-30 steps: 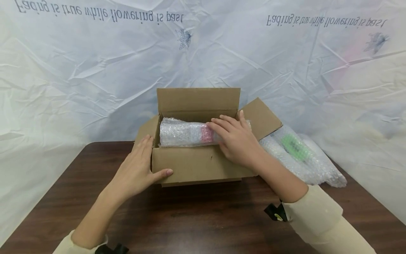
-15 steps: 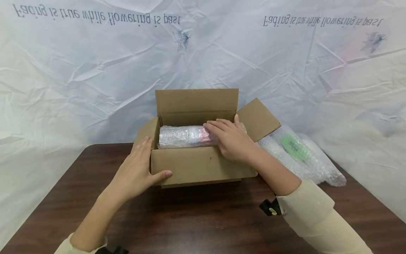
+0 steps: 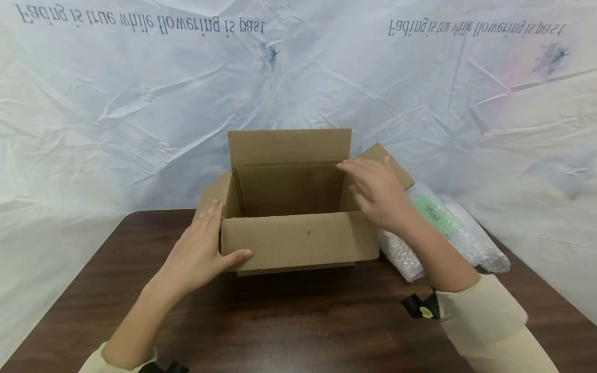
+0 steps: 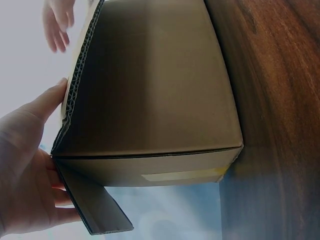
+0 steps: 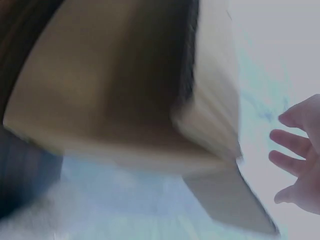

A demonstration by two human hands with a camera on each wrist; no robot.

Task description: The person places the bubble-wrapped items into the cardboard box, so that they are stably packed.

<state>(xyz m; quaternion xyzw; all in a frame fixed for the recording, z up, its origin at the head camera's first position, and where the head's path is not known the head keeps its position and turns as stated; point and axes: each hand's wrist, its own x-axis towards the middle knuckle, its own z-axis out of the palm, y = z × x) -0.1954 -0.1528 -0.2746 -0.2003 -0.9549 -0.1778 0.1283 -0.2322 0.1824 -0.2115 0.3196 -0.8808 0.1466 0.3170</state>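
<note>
An open cardboard box [image 3: 298,238] stands on the table with its flaps spread. My left hand [image 3: 198,248] rests on its left front corner, fingers laid along the left flap [image 3: 214,194] and thumb on the front flap. In the left wrist view the same hand [image 4: 30,165] lies against the box edge, some fingers behind a flap. My right hand [image 3: 380,191] hovers at the box's right side, near the right flap [image 3: 394,168], holding nothing. Its fingers [image 5: 290,142] are spread in the right wrist view. The box's floor is hidden behind the front flap.
Bubble-wrapped packages [image 3: 466,241], one with a green label [image 3: 436,215], lie right of the box on the dark wooden table [image 3: 298,321]. A white printed cloth [image 3: 298,88] hangs behind the table. The right wrist view is blurred.
The bubble-wrapped roll with a pink patch, under my right hand before, has gone from sight inside the box. My right hand has risen and moved right. The left hand has stayed.
</note>
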